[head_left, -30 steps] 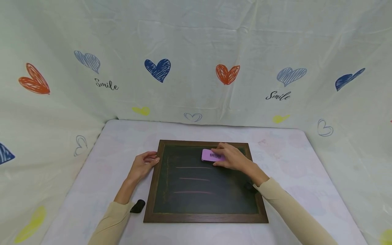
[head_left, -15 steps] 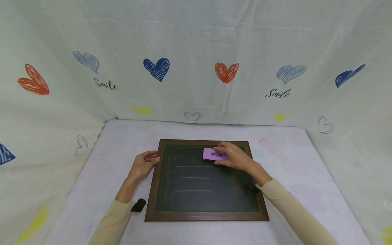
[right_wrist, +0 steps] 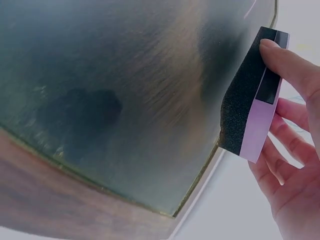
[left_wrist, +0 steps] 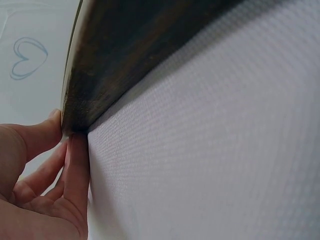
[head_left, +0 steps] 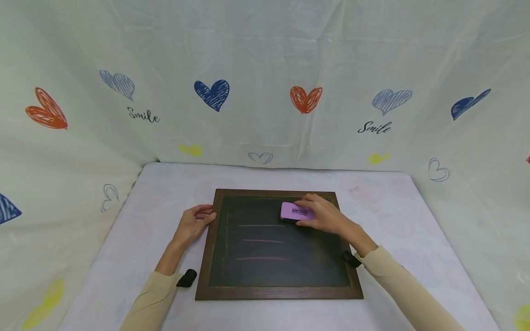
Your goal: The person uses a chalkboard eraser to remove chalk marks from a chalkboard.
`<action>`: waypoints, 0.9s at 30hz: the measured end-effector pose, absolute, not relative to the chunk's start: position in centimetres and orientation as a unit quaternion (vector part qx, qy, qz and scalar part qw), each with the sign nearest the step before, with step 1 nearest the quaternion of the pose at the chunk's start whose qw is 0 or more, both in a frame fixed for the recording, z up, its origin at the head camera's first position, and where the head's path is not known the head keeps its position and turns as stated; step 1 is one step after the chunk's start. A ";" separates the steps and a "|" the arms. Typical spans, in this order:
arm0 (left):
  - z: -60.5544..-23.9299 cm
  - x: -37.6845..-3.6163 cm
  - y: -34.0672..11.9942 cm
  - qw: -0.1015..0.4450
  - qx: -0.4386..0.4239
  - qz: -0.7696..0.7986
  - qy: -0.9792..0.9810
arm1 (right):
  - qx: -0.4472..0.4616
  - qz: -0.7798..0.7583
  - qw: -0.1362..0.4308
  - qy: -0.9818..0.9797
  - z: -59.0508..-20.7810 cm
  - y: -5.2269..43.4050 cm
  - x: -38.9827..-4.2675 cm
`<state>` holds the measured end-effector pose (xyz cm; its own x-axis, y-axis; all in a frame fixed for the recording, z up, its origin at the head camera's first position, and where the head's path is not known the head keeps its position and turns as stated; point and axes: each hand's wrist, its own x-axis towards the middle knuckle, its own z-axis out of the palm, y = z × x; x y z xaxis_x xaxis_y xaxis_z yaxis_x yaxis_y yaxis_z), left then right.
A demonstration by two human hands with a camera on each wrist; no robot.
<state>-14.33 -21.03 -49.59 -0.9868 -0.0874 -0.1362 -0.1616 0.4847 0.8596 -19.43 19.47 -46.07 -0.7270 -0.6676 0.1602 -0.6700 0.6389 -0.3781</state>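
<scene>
A framed chalkboard [head_left: 273,276] lies on the table, with three short pinkish chalk lines [head_left: 263,241] on its dark surface. My right hand [head_left: 327,217] grips a purple eraser [head_left: 295,211] over the board's upper right part. In the right wrist view, the thumb lies along one side of the eraser [right_wrist: 257,120], fingers on the other, and its black felt [right_wrist: 242,95] shows. Whether the felt touches the board is hard to tell. At the upper left edge, my left hand [head_left: 193,225] holds the wooden frame [left_wrist: 110,60], thumb on top and fingers against the outer side.
Pale chalk smears [right_wrist: 175,70] mark the board near its right side. A black wrist device [head_left: 187,278] sits by the left sleeve, another [head_left: 351,259] by the right. Behind the white-covered table [head_left: 174,179] hangs a curtain [head_left: 265,55] printed with hearts.
The right hand has slid the eraser a short way to the right across the board's upper part. The left hand stays at the frame, and the chalk lines look the same.
</scene>
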 end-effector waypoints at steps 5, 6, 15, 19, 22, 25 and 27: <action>-49.6 -14.3 -21.1 0.036 -0.072 0.503 0.860 | 0.370 0.205 0.006 -0.906 -45.8 20.0 -19.0; -49.6 -14.3 -21.1 0.035 -0.071 0.503 0.861 | 0.369 0.204 0.006 -0.907 -45.7 20.1 -18.9; -49.6 -14.4 -21.1 0.033 -0.070 0.504 0.860 | 0.364 0.213 -0.001 -0.907 -46.0 21.1 -17.6; -49.7 -14.4 -21.1 0.036 -0.071 0.503 0.860 | 0.373 0.214 0.012 -0.903 -46.5 21.5 -17.1; -49.7 -14.4 -21.0 0.036 -0.071 0.504 0.860 | 0.375 0.214 0.013 -0.902 -46.6 21.7 -16.8; -49.6 -14.4 -21.0 0.035 -0.069 0.505 0.860 | 0.372 0.218 0.004 -0.902 -46.6 21.8 -16.5; -49.6 -14.5 -21.0 0.034 -0.069 0.505 0.860 | 0.368 0.223 -0.005 -0.903 -46.5 21.8 -16.2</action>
<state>-14.47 -21.00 -49.61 -0.9882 -0.0845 -0.1278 -0.1527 0.4800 0.8639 -16.24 21.83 -46.54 -0.7298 -0.6660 0.1546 -0.6615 0.6307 -0.4057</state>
